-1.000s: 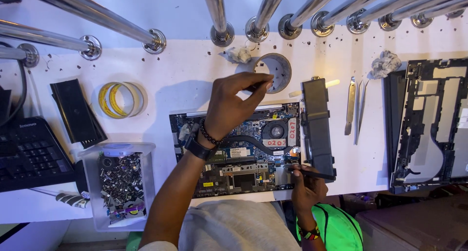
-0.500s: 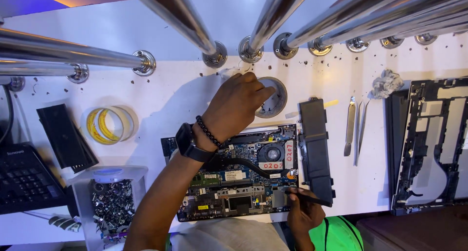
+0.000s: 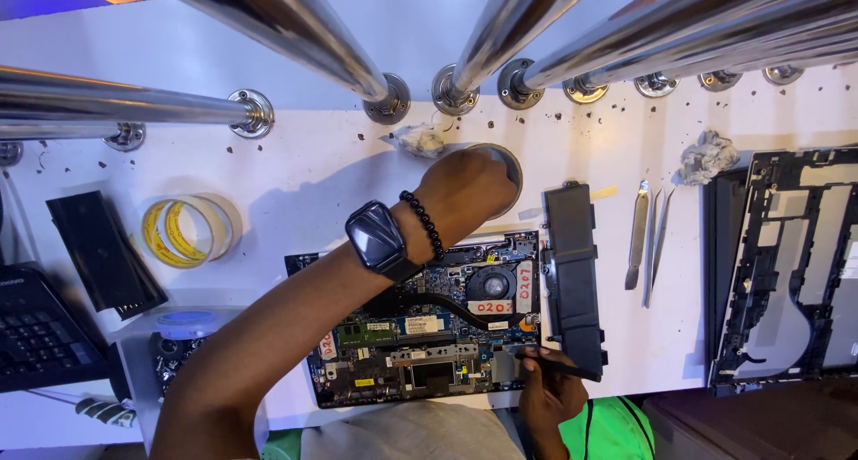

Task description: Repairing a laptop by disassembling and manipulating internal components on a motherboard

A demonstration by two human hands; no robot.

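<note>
1. Fingers of the left hand [image 3: 469, 192] curled down into a round metal dish [image 3: 505, 169]; what they pinched could not be told.
2. Right hand [image 3: 550, 393] gripped a thin dark tool [image 3: 559, 363], lying left to right.
3. Opened laptop [image 3: 429, 321] lay lengthwise left to right beside an upright black battery [image 3: 572, 272].

Two hands, one open laptop base [image 3: 429, 326], one battery pack [image 3: 572, 277], one tape roll [image 3: 186, 230], three metal pry tools [image 3: 649, 236], two crumpled wipes [image 3: 706, 156].
</note>
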